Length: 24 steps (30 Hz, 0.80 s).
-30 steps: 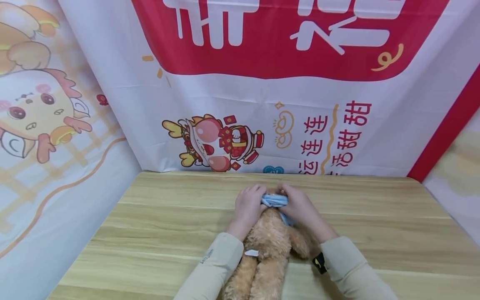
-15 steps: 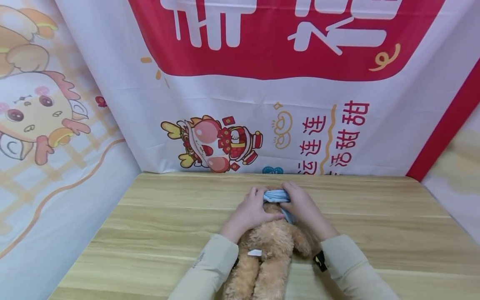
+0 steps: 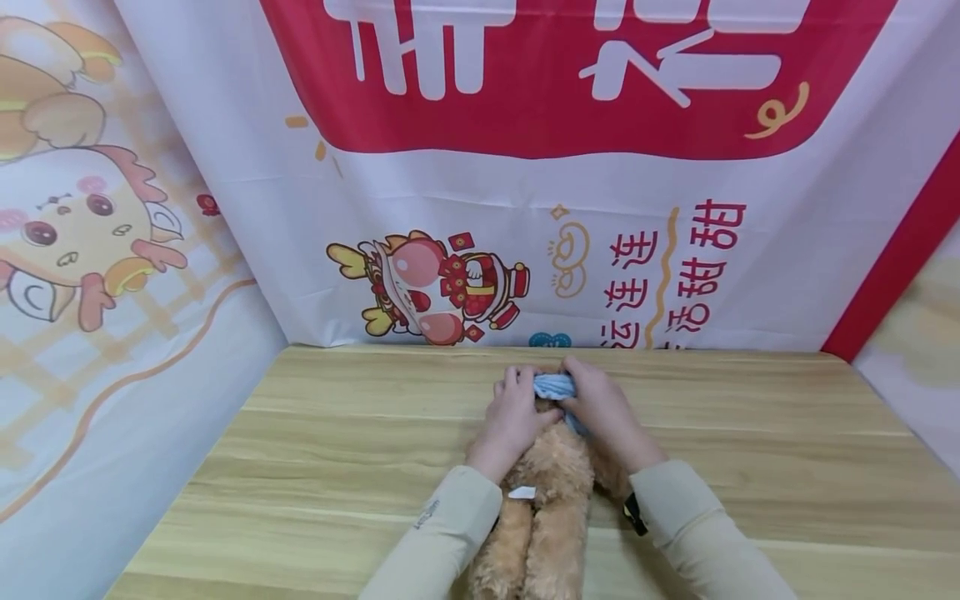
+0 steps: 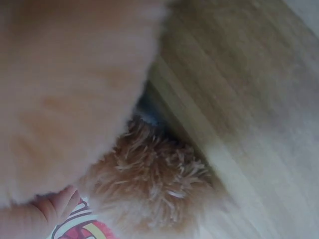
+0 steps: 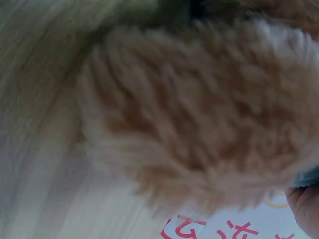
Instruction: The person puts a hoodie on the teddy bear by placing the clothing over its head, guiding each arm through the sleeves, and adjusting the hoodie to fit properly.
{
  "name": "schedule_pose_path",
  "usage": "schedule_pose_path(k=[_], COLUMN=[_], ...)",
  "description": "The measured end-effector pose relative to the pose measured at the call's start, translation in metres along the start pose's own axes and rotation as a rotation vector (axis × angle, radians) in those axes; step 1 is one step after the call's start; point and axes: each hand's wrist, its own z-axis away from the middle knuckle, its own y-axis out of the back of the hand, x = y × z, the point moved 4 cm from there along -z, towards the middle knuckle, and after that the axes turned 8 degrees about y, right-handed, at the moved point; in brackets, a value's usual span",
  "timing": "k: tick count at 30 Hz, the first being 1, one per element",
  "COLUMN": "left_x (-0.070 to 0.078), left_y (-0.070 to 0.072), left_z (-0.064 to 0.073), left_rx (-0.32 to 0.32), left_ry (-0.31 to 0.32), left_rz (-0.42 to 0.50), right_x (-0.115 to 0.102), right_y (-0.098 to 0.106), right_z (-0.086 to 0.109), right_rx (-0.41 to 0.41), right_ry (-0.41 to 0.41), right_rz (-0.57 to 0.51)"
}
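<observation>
A brown plush toy (image 3: pixel 555 467) lies lengthwise on the table, legs toward me, a small white tag (image 3: pixel 522 492) on its lower body. A light blue striped cloth (image 3: pixel 555 386) wraps its head end. My left hand (image 3: pixel 513 421) grips the toy at the cloth's left edge, thumb across the fur just below. From the other side, my right hand (image 3: pixel 606 414) pinches the cloth. Blurred fur (image 4: pixel 154 184) fills much of the left wrist view. In the right wrist view a furry limb (image 5: pixel 199 109) hides most of the hand. The toy's face is hidden.
The wood-grain table (image 3: pixel 337 467) extends around the toy. A white and red printed banner (image 3: pixel 480 192) hangs behind its back edge, and a printed cloth (image 3: pixel 112 333) hangs on the left. A black strap (image 3: pixel 634 514) shows at my right cuff.
My left thumb has come off the blue cloth onto the fur below it. The toy and the left forearm have shifted slightly right; the right hand stays at the cloth.
</observation>
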Motion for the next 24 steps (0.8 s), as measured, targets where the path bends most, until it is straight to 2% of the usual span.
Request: schedule_pose_path(k=[7, 10, 17, 20, 24], left_x=[0.000, -0.001, 0.000, 0.003, 0.005], left_y=[0.000, -0.001, -0.001, 0.000, 0.001], left_z=[0.000, 0.000, 0.001, 0.003, 0.007], left_rx=[0.013, 0.020, 0.064, 0.088, 0.113], left_ry=[0.008, 0.011, 0.019, 0.005, 0.008], left_rz=[-0.009, -0.019, -0.071, -0.084, -0.087], right_x=[0.006, 0.008, 0.011, 0.012, 0.008], right_y=[0.003, 0.008, 0.023, 0.023, 0.020], right_z=[0.001, 0.005, 0.017, 0.020, 0.023], right_rx=[0.023, -0.006, -0.048, -0.039, -0.010], right_ry=[-0.051, -0.012, 0.136, 0.163, 0.157], right_rz=[0.001, -0.038, -0.198, -0.196, -0.170])
